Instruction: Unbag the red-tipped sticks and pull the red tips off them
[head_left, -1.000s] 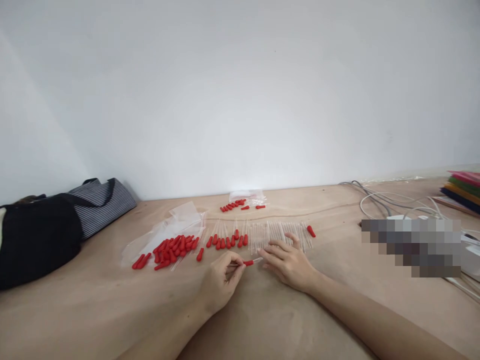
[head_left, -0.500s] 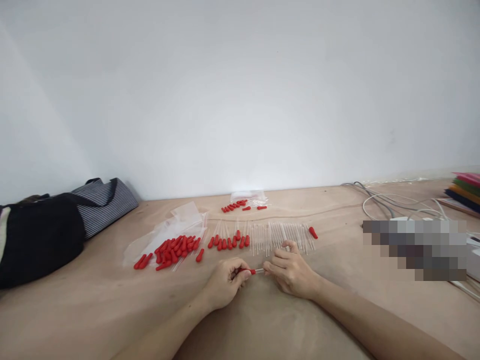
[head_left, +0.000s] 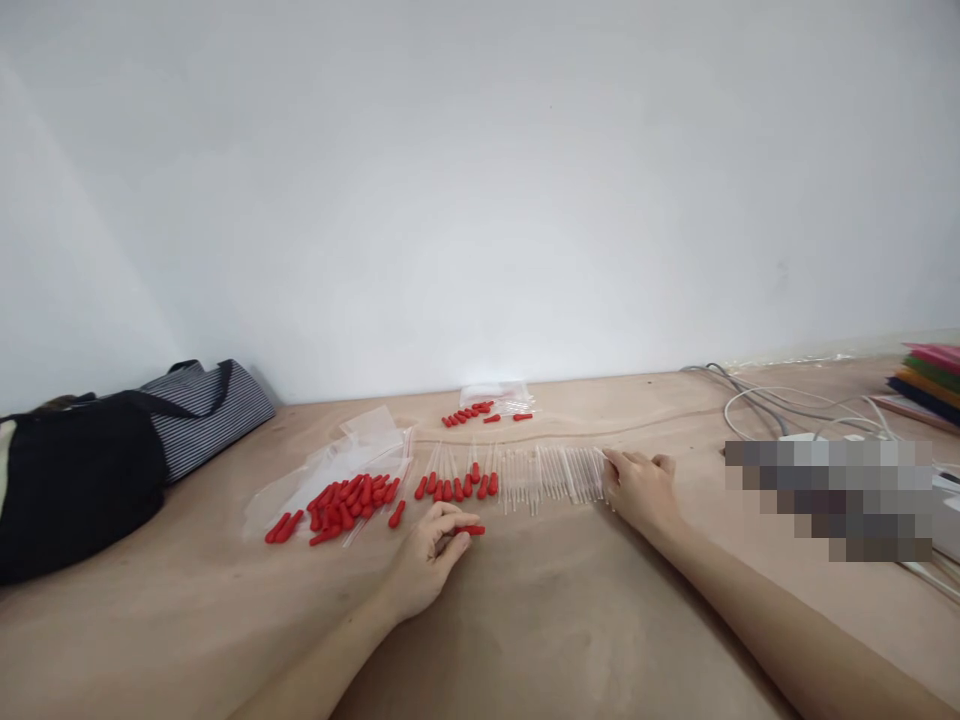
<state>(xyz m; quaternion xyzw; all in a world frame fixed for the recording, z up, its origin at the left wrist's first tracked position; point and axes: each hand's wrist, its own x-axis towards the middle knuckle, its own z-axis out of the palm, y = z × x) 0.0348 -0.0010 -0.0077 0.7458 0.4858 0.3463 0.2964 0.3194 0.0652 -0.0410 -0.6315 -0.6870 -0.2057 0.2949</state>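
Left hand (head_left: 427,545) pinches a red cap (head_left: 471,530) in its fingers, low over mid-bench (head_left: 525,620). Right hand (head_left: 637,485), fingers loosely curled and holding nothing that shows, rests on the right end of the clear tube row (head_left: 559,475). Judged step: fetching a tube; next needs one tube picked and lined up with the cap. Loose red caps (head_left: 345,497) lie further left.

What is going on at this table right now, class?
A person sits at a tan wooden table sorting dropper parts. The left hand pinches a small red rubber bulb at its fingertips. The right hand rests on the right end of a row of thin clear plastic tubes. A few tubes at the row's left already wear red bulbs, and a loose pile of red bulbs lies on clear plastic bags.
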